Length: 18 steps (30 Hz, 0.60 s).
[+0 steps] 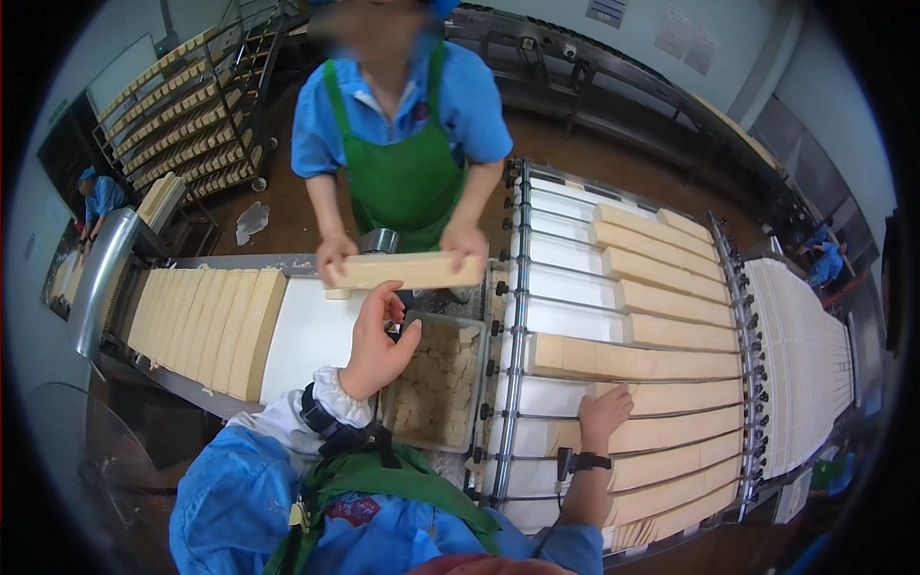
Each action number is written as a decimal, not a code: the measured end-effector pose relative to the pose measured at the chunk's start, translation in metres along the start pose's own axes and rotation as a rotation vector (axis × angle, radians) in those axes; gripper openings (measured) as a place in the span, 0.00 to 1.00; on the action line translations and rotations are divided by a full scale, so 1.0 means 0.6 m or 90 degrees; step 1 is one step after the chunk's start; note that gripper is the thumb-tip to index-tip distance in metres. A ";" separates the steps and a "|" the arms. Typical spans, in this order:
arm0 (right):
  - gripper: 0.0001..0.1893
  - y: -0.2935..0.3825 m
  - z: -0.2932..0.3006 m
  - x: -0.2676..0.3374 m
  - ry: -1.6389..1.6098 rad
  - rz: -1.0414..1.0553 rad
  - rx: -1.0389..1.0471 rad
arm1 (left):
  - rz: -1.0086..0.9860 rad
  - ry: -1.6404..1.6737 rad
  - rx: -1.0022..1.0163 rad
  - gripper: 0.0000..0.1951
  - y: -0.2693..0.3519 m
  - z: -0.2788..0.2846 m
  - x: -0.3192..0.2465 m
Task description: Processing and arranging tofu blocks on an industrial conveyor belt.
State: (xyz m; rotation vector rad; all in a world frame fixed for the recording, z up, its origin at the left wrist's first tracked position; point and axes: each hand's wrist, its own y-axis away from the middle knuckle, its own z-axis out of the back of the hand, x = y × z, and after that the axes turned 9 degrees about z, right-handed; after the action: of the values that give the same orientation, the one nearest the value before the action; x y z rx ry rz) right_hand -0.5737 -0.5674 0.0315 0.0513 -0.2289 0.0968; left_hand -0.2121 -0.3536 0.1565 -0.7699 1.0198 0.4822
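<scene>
My left hand (381,345) is raised in front of me, thumb and fingers apart, holding nothing. Below it is a grey plastic bin (480,388) of pale broken pieces (431,392). On the lane conveyor (512,345) to the right, my right hand (604,413) rests its fingers on the near end of a long pale yellow food block (683,397). Whether it grips the block is hidden. Just beyond my left hand, a co-worker's two hands (460,251) hold another long block (402,271) level by its ends.
Several slabs (208,323) stand side by side on the left conveyor, whose white belt (309,338) shows beside them. Thin metal rods divide the right conveyor's lanes. A co-worker in a green apron (410,172) stands opposite. A loaded rack (180,115) stands behind, left.
</scene>
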 end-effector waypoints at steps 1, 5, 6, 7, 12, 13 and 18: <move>0.53 -0.001 0.001 0.013 -0.002 0.005 -0.007 | -0.005 0.002 -0.007 0.29 0.003 0.003 -0.002; 0.62 -0.031 -0.030 -0.028 0.146 0.008 -0.023 | -0.016 0.014 0.004 0.29 0.008 0.015 -0.013; 0.64 -0.048 -0.048 -0.052 0.153 -0.035 -0.029 | -0.015 0.012 -0.020 0.29 0.004 0.019 -0.016; 0.64 -0.052 -0.046 -0.056 0.153 -0.041 -0.032 | -0.011 0.007 -0.049 0.30 0.004 0.027 -0.016; 0.65 -0.037 -0.013 -0.046 0.155 -0.090 0.011 | -0.033 0.009 -0.071 0.30 -0.008 0.062 -0.014; 0.64 -0.022 0.014 -0.021 0.144 -0.094 0.027 | -0.025 -0.017 -0.059 0.30 -0.005 0.066 -0.008; 0.54 0.080 0.009 0.024 0.024 0.181 -0.130 | 0.049 -0.178 0.171 0.27 0.015 0.090 0.033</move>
State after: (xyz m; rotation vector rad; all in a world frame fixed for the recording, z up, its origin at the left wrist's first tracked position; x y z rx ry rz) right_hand -0.5657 -0.5187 0.0422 -0.1865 -0.2060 0.3561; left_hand -0.1784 -0.3064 0.1519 -0.4109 0.8323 0.4918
